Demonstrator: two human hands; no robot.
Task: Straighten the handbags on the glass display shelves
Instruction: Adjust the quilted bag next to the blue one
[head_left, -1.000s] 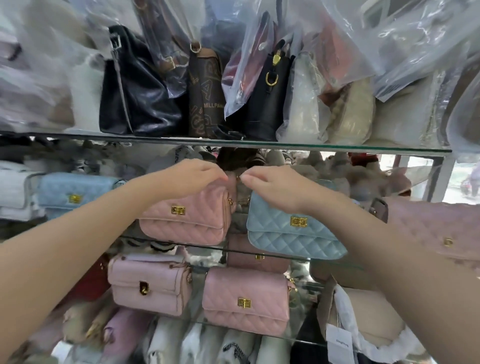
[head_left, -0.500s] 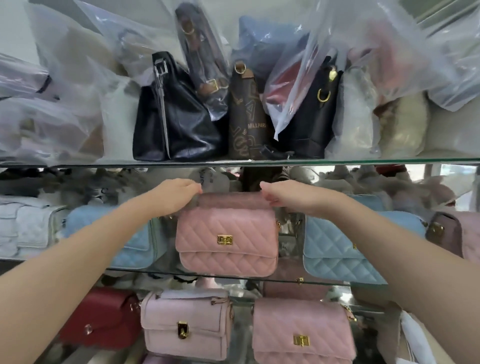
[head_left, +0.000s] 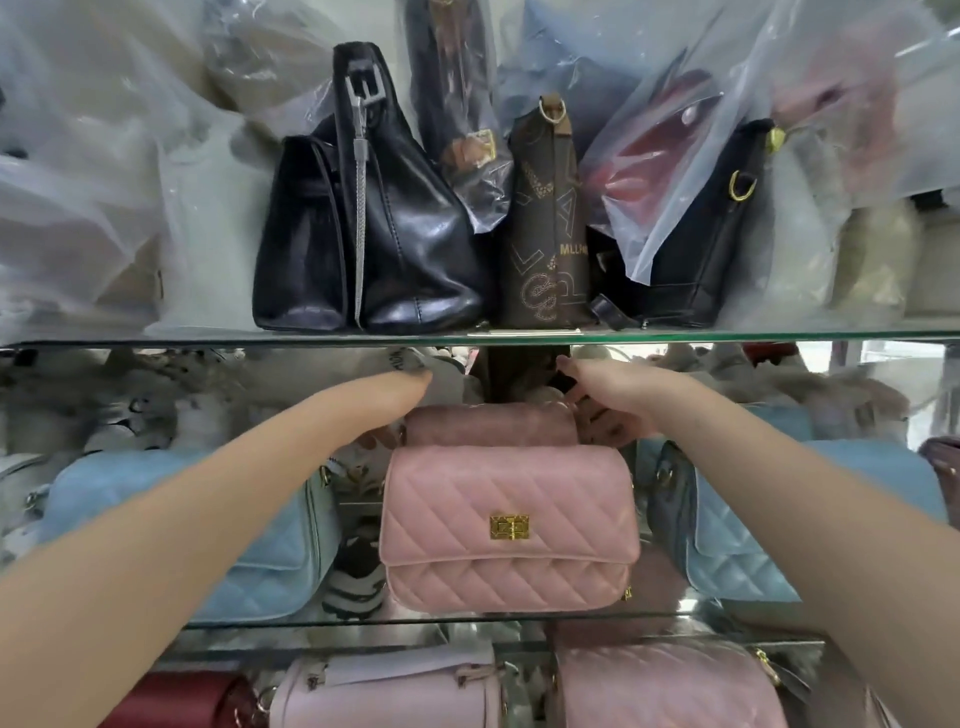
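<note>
Pink quilted handbag (head_left: 509, 525) upright on middle glass shelf (head_left: 467, 621), clasp facing out, between two blue quilted bags (head_left: 218, 530) (head_left: 810, 525). Both arms reach past its top to a second pink bag (head_left: 491, 425) just behind. Left hand (head_left: 397, 402) fingers mostly hidden at that bag's left end, grip unclear. Right hand (head_left: 613, 402) fingers curled on its right end. Black bag (head_left: 363, 223) sits on shelf above

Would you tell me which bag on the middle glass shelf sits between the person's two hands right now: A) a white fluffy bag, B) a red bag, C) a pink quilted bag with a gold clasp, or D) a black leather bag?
C: the pink quilted bag with its gold clasp stands upright on the middle glass shelf, with the left hand and right hand at its top corners.
</note>
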